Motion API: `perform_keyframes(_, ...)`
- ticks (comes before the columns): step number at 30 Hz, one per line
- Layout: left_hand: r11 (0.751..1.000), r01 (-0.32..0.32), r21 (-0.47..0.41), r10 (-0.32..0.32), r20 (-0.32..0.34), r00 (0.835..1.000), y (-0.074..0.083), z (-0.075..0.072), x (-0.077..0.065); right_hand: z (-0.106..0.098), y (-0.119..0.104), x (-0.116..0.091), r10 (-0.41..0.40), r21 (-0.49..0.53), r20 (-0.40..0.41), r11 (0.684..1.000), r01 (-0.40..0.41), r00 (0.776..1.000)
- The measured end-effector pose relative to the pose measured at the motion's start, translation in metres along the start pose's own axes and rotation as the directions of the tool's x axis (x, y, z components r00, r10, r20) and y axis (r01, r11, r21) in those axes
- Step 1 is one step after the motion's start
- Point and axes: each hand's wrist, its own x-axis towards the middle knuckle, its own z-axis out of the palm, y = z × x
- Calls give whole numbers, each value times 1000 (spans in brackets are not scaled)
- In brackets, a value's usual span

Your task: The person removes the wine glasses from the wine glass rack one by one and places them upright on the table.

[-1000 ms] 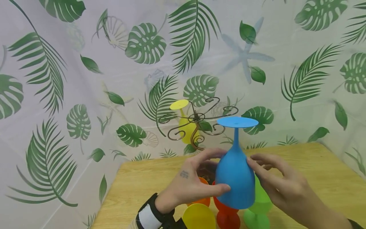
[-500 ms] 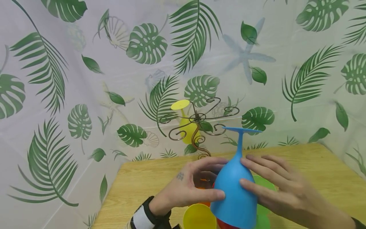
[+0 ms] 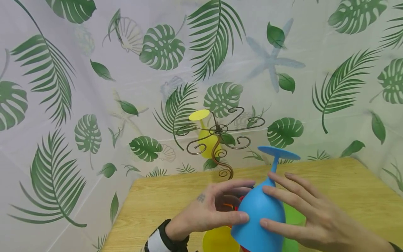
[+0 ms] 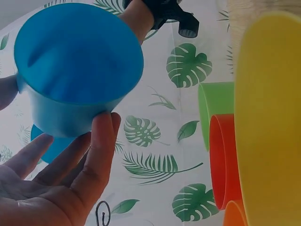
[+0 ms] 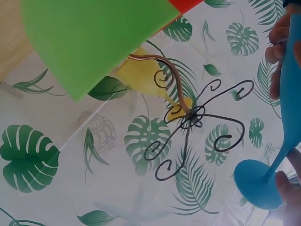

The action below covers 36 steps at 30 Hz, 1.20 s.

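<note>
A blue plastic goblet (image 3: 256, 206) is held upside down and tilted, its foot leaning right and its bowl mouth facing down. My left hand (image 3: 204, 210) grips the bowl from the left, thumb on the near side. From below, the left wrist view shows the inside of the blue bowl and my left hand (image 4: 56, 193) curled against its wall. My right hand (image 3: 321, 217) lies along the right side of the bowl with fingers spread and mostly straight, fingertips near the stem. Fingertips also show beside the stem in the right wrist view.
Behind stands a scrolled metal rack (image 3: 218, 129) with a yellow goblet (image 3: 207, 143) hanging upside down. Close below my hands are a yellow cup (image 3: 220, 241) and a green one (image 3: 292, 217), with red (image 4: 225, 165) and orange (image 4: 233, 214) ones partly hidden. A wooden table (image 3: 163, 196) lies underneath.
The blue goblet has come down and tipped, its foot swinging right. My right hand has spread its fingers over the bowl's near side; my left hand keeps its grip and has lowered slightly.
</note>
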Motion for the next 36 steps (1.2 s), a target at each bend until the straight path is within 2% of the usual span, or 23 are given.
perform_keyframes(7, 998, -56, -37, 55, -33, 998, 0, 3, -1, -6, -8, 12, 7, -127, -46, 992, -13, 999)
perform_keyframes(10, 997, -54, -56, 52, -44, 998, 0, 4, -1, -10, -13, 13, 47, -170, -18, 984, -50, 999)
perform_keyframes(15, 996, -53, -65, 49, -49, 998, 0, 5, -1, -13, -19, 10, 110, -203, 0, 973, -108, 994)
perform_keyframes(17, 996, -57, -71, 53, -51, 997, 1, 5, -1, -12, -19, 8, 112, -214, 0, 971, -109, 994)
perform_keyframes(18, 995, -62, -75, 58, -52, 997, 1, 6, -1, -13, -20, 7, 124, -228, 23, 967, -116, 992)
perform_keyframes(23, 990, -112, -83, 109, -49, 993, 1, 7, -1, -14, -23, 2, 135, -237, 62, 964, -117, 989)
perform_keyframes(27, 984, -142, -105, 137, -54, 989, 0, 9, -1, -13, -25, 0, 197, -209, 60, 961, -180, 979)
perform_keyframes(30, 981, -145, -128, 138, -62, 988, 0, 10, -1, -11, -28, -3, 290, -173, 65, 946, -276, 955)
perform_keyframes(32, 979, -157, -130, 149, -64, 987, 1, 10, -1, -11, -31, -4, 370, -137, 80, 924, -357, 926)
perform_keyframes(34, 978, -166, -128, 158, -67, 985, 1, 10, -1, -11, -35, -6, 467, -68, 118, 884, -462, 877)
perform_keyframes(36, 977, -174, -126, 166, -71, 984, 2, 9, -1, -10, -40, -10, 562, 8, 162, 821, -571, 811)
